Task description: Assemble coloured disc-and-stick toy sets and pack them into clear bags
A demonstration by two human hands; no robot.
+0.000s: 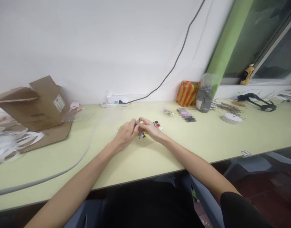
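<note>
My left hand (125, 134) and my right hand (150, 129) meet above the middle of the table, fingertips pinched together. Between them is a thin dark strand-like piece (139, 119), its tip poking out above the fingers; most of it is hidden, so its kind is unclear. Just below the fingers lie small yellow and blue pieces (143, 135). Beside my right hand sit small round pieces: a black one (156, 122), a red one (158, 125) and a white one (160, 128). A bright green bit (119, 128) shows beside my left hand.
An open cardboard box (45, 110) and white ribbon strips (14, 142) occupy the left. A grey cable (76, 163) crosses the table. Against the wall are a power strip (113, 104), a striped bag (186, 93) and a dark container (203, 99). A white spool (231, 118) lies right.
</note>
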